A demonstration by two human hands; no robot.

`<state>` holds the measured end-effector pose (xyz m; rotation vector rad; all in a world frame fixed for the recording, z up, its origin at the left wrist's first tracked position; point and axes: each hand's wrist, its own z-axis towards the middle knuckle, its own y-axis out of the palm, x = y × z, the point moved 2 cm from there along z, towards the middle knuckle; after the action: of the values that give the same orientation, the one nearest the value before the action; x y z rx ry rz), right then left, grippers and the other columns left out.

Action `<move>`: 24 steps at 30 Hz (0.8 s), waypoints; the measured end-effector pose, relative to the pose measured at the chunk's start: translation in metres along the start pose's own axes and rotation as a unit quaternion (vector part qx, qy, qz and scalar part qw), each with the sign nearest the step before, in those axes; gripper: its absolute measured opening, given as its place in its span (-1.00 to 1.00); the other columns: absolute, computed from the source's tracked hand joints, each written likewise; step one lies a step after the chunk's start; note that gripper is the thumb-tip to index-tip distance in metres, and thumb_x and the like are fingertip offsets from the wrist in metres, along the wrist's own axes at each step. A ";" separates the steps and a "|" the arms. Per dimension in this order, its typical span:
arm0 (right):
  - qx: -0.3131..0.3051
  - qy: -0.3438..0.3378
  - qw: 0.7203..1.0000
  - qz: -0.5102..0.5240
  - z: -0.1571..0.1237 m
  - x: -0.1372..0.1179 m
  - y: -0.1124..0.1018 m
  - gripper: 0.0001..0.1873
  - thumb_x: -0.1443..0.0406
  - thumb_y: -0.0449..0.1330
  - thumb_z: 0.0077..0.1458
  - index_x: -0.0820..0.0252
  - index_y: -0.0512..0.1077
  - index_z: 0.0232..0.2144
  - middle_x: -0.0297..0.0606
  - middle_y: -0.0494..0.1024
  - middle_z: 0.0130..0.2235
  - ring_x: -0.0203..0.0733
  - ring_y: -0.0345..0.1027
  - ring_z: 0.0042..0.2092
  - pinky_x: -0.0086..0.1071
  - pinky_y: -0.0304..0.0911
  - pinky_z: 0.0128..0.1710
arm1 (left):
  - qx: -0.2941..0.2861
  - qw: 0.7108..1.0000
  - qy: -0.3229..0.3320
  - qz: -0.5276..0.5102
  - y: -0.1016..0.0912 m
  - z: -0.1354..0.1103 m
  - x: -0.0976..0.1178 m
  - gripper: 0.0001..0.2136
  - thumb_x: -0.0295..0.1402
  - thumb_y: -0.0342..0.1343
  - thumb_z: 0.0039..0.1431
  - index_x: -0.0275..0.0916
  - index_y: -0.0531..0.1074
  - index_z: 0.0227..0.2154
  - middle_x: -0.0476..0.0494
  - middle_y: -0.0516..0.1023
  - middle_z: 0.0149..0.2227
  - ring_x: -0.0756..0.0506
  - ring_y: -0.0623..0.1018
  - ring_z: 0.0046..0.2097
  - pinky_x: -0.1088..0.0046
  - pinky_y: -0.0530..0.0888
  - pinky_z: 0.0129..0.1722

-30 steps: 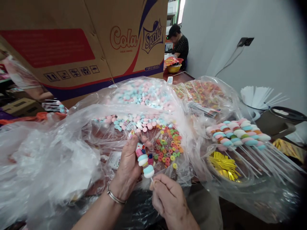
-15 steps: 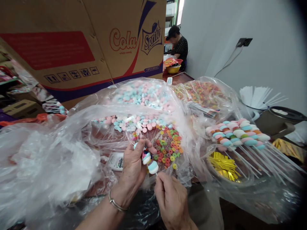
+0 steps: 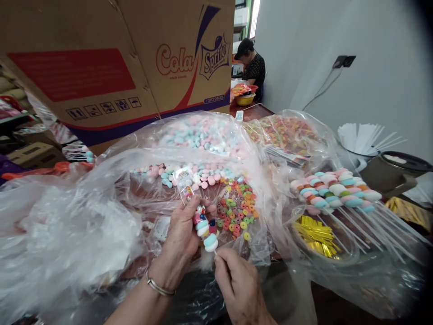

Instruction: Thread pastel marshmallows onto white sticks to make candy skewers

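My left hand point(image 3: 177, 237) is closed around a clear printed wrapper point(image 3: 184, 178), its thumb pressing near the top. Inside or against that wrapper lies a marshmallow candy stick point(image 3: 210, 243) of blue, white and yellowish pieces; how far the wrapper covers it I cannot tell. The thin white stick at its lower end is pinched between thumb and forefinger of my right hand point(image 3: 238, 282). Just beyond, ring gummies point(image 3: 237, 210) in several colours and pink, blue and white candies point(image 3: 206, 174) spill from a large clear plastic bag point(image 3: 135, 155).
A large cardboard carton point(image 3: 111, 58) stands behind the bags. At right lie finished marshmallow sticks point(image 3: 338, 189), a tub rim point(image 3: 355, 248) around gold twist ties point(image 3: 316, 232), a dark lidded pot point(image 3: 389, 174) and white sticks point(image 3: 358, 135). A person point(image 3: 255, 67) sits at the back.
The candy stick and both hands have shifted slightly left and down. The wrapper's printed top now shows more fully above my left hand.
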<state>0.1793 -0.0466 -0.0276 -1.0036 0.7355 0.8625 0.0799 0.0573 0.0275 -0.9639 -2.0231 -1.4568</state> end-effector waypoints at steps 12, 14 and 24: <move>-0.035 0.266 0.917 0.296 -0.002 0.003 0.008 -0.69 0.12 0.03 0.22 0.16 0.30 -0.49 -0.53 0.15 -0.74 -0.41 -0.07 -0.69 -0.51 -0.13 -0.66 | -0.080 0.995 0.019 -0.049 0.002 -0.012 -0.014 -0.64 -0.15 0.44 -0.12 -0.25 0.42 -0.46 0.06 0.54 -0.50 0.03 0.54 -0.52 0.60 0.43 -0.60; 0.005 0.125 0.983 0.131 -0.001 0.002 0.003 -0.75 0.22 0.03 0.23 0.17 0.36 -0.47 -0.40 0.32 -0.66 -0.35 0.16 -0.62 -0.47 0.02 -0.58 | -0.057 0.997 0.020 -0.040 0.002 -0.011 -0.015 -0.64 -0.16 0.45 -0.13 -0.25 0.42 -0.46 0.06 0.55 -0.50 0.03 0.54 -0.53 0.60 0.43 -0.60; -0.085 0.203 0.950 0.223 0.000 0.002 0.007 -0.72 0.19 -0.01 0.24 0.15 0.31 -0.47 -0.49 0.21 -0.71 -0.38 0.02 -0.67 -0.48 -0.10 -0.65 | -0.092 0.994 0.052 -0.021 0.004 -0.010 -0.020 -0.63 -0.03 0.35 -0.02 -0.27 0.49 -0.43 -0.01 0.58 -0.48 0.02 0.55 -0.52 0.61 0.43 -0.61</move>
<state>0.1743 -0.0445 -0.0320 -1.2084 1.2897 1.1361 0.0959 0.0428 0.0192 -0.9009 -1.8707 -1.7035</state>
